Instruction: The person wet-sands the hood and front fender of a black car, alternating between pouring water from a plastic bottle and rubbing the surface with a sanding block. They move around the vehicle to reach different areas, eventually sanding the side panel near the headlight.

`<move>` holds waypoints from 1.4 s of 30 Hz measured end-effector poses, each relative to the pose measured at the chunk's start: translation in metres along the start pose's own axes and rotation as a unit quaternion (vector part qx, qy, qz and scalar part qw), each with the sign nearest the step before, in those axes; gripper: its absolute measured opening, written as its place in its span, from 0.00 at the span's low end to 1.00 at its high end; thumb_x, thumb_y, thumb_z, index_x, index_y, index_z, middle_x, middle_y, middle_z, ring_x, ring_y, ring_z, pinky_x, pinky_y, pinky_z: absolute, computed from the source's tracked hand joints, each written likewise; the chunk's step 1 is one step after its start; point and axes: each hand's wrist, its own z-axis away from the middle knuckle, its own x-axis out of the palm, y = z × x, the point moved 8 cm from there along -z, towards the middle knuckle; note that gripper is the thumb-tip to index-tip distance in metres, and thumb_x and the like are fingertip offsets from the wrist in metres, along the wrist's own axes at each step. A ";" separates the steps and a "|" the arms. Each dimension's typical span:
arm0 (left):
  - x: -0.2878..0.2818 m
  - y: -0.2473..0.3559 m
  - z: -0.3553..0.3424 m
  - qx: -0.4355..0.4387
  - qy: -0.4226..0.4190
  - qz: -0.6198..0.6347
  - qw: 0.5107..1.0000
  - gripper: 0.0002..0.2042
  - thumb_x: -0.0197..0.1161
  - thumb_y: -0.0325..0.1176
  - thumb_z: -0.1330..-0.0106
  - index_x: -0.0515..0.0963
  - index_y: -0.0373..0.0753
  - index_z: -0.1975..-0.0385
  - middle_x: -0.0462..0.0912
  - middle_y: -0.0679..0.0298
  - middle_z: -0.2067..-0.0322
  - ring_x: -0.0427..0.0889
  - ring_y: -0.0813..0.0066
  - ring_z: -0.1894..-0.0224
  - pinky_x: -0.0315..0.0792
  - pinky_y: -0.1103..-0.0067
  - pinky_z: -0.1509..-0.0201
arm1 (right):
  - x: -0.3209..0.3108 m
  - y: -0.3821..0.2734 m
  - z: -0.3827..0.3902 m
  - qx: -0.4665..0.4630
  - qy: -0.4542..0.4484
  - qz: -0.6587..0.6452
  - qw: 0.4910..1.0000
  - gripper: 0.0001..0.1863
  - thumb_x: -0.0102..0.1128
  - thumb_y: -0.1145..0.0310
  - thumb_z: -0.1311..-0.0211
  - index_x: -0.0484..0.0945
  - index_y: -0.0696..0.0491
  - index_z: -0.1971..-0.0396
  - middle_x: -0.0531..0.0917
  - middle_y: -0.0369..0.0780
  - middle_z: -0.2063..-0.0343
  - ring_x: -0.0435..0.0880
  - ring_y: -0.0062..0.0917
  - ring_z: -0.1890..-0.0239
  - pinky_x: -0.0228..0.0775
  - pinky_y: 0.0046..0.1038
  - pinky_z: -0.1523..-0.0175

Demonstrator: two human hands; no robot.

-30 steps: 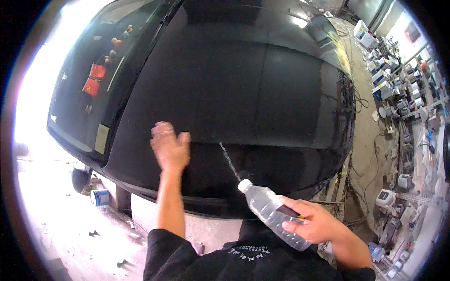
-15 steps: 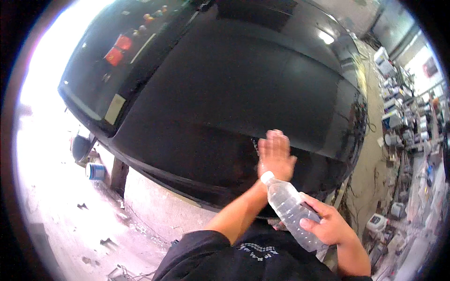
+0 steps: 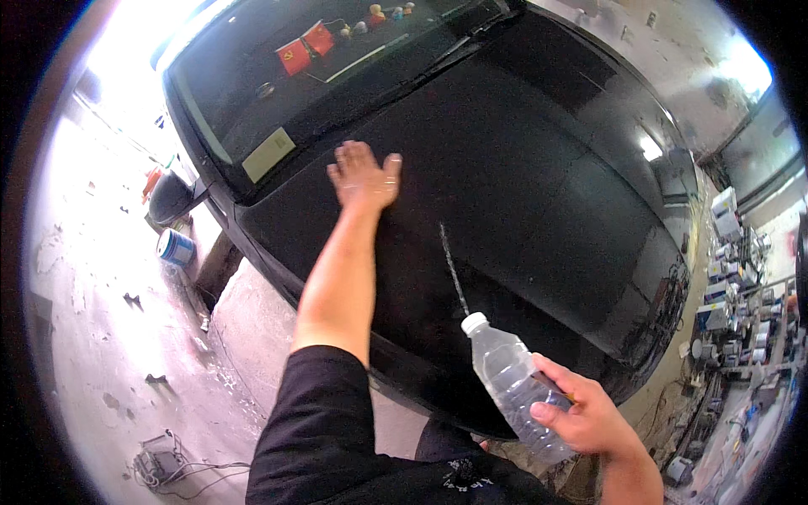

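My right hand (image 3: 585,408) grips a clear plastic bottle (image 3: 518,383) with a white cap. The bottle is tilted with its cap toward the car, and a thin stream of water (image 3: 453,273) runs from the cap to the black hood (image 3: 513,181). Stretched out to the left, my left hand (image 3: 366,177) lies with fingers spread on the hood near the windshield, and nothing is in it. Something thin and dark shows between the right fingers and the bottle; its kind is unclear.
Behind the windshield lie small red flags (image 3: 305,48) and a pale card (image 3: 268,155). The side mirror (image 3: 172,198) juts out at the left, near a blue and white bucket (image 3: 175,247). Cans and boxes (image 3: 722,290) crowd shelves at the right. Cables (image 3: 198,465) lie on the floor.
My left hand has swept from just beyond the bottle cap to the left, up the hood toward the windshield. The view has shifted too. My right hand still holds the bottle.
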 end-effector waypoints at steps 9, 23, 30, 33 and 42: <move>-0.015 -0.230 0.029 -0.163 0.044 -0.001 0.986 0.41 0.36 0.63 0.26 0.46 0.36 0.24 0.40 0.56 0.22 0.36 0.56 0.20 0.37 0.57 0.21 | 0.052 -0.059 -0.058 -0.110 -0.150 0.168 0.968 0.36 0.63 0.61 0.34 0.62 0.55 0.30 0.80 0.53 0.55 0.81 0.45 0.52 0.72 0.38 0.44; -0.016 -0.185 -0.008 -0.144 0.057 -0.041 0.987 0.42 0.36 0.62 0.26 0.49 0.30 0.26 0.45 0.49 0.23 0.41 0.54 0.21 0.39 0.56 0.21 | 0.070 -0.087 -0.087 -0.088 -0.164 0.244 0.952 0.35 0.65 0.59 0.34 0.65 0.53 0.31 0.80 0.49 0.58 0.81 0.41 0.56 0.73 0.35 0.48; -0.006 -0.323 -0.035 -0.163 0.173 0.109 0.965 0.43 0.42 0.62 0.27 0.50 0.29 0.26 0.46 0.48 0.24 0.42 0.54 0.21 0.41 0.63 0.20 | 0.082 -0.078 -0.082 -0.082 -0.213 0.247 0.942 0.36 0.64 0.61 0.35 0.62 0.50 0.29 0.80 0.52 0.57 0.81 0.47 0.54 0.74 0.40 0.48; 0.006 -0.328 -0.009 -0.192 0.171 0.194 0.947 0.45 0.44 0.61 0.27 0.47 0.21 0.28 0.42 0.39 0.25 0.38 0.51 0.21 0.35 0.69 0.19 | 0.089 -0.070 -0.072 -0.059 -0.234 0.258 0.936 0.35 0.63 0.60 0.34 0.62 0.51 0.30 0.80 0.52 0.57 0.81 0.48 0.55 0.74 0.40 0.49; 0.056 -0.200 0.171 -0.131 0.172 0.285 0.934 0.43 0.48 0.53 0.25 0.41 0.20 0.28 0.39 0.35 0.26 0.40 0.43 0.22 0.37 0.63 0.20 | 0.088 -0.048 -0.032 -0.082 -0.226 0.246 0.939 0.35 0.63 0.60 0.34 0.62 0.53 0.30 0.80 0.53 0.57 0.80 0.48 0.53 0.72 0.41 0.46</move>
